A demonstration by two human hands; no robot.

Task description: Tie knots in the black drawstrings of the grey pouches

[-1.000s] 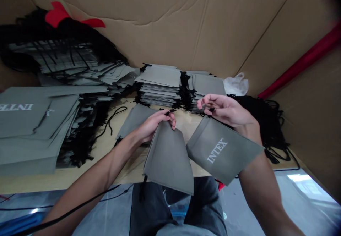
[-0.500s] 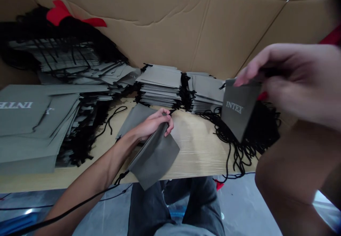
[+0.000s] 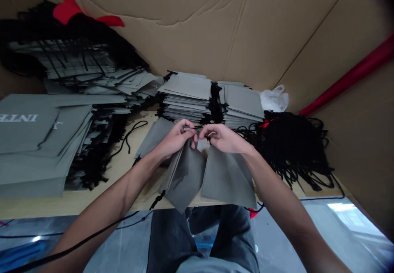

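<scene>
My left hand point(image 3: 182, 136) is closed on the top corner of a grey drawstring pouch point(image 3: 186, 176), which hangs over the table's front edge with a black knotted cord at its lower left. Close beside it, my right hand point(image 3: 222, 136) pinches the upper corner of another grey pouch point(image 3: 228, 178). The fingertips of both hands nearly meet, and short black cord ends show between them. Another grey pouch point(image 3: 155, 135) lies on the table, partly behind my left hand and forearm.
Two stacks of grey pouches point(image 3: 186, 86) point(image 3: 244, 100) stand against the cardboard wall point(image 3: 191, 30). Larger pouches point(image 3: 27, 137) are heaped at left, below black cords and a red strip point(image 3: 69, 10). A bundle of black cords point(image 3: 295, 145) lies at right, by a white plastic bag point(image 3: 275, 98).
My right hand has come in from the right with its pouch and now sits beside my left hand. The cord bundle and plastic bag at right are uncovered.
</scene>
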